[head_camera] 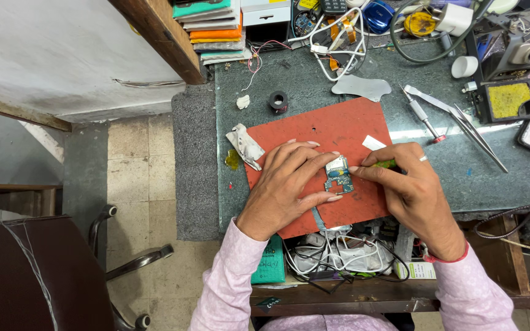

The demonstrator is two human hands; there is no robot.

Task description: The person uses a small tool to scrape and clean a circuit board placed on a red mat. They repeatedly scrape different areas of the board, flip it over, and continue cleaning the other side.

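A small blue-green circuit board (339,175) lies on a red-brown work mat (320,129) on a green bench top. My left hand (289,187) rests flat on the mat, its fingers pressing the board's left and lower edges. My right hand (409,184) grips a thin tool with a green handle (385,163), its tip at the board's right side. A ring is on one finger of that hand. A small white slip (373,143) lies on the mat just above my right hand.
A screwdriver (423,116), metal tweezers (470,132) and a yellow sponge holder (509,100) lie right of the mat. A black tape roll (278,100) and crumpled tape (245,146) sit to the left. Tangled cables (338,254) fill the drawer below. A dark chair (38,273) stands at lower left.
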